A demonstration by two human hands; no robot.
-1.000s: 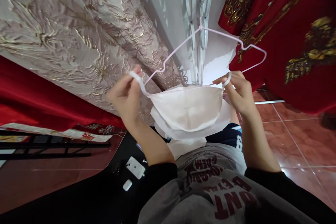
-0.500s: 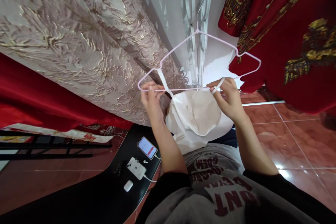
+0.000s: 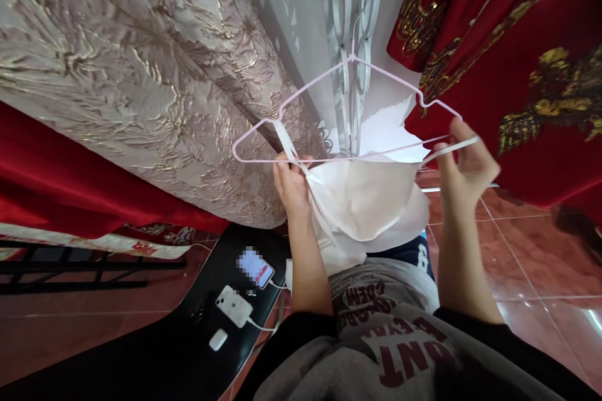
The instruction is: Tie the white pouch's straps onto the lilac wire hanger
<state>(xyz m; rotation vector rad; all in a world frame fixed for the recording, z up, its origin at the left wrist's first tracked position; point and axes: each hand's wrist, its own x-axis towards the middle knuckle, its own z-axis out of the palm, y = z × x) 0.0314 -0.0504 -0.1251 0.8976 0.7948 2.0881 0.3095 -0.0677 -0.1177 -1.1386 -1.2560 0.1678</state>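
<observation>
A pale pink clothes hanger (image 3: 316,82) with a metal hook is held in front of me. From it hangs a white garment (image 3: 371,200) with thin straps. The left strap (image 3: 285,138) is looped over the hanger's left shoulder notch. My left hand (image 3: 295,188) is closed around the lower bar beside this strap. My right hand (image 3: 465,166) is at the hanger's right end, its fingers bent, with the right strap (image 3: 451,149) stretched across the thumb and fingers. Its fingertips touch the hanger near the corner.
A white metal rack (image 3: 347,25) stands behind the hanger. Embroidered pinkish fabric (image 3: 141,75) hangs left, a red gold-trimmed garment (image 3: 512,75) right. On a black seat (image 3: 155,338) lie two phones, a charging cable (image 3: 261,327) and a small white case (image 3: 217,339). Red tiles (image 3: 522,257) cover the floor.
My right hand has moved right to the hanger's end, pulling the right strap outward. My left hand has shifted right along the lower bar, close to the left strap.
</observation>
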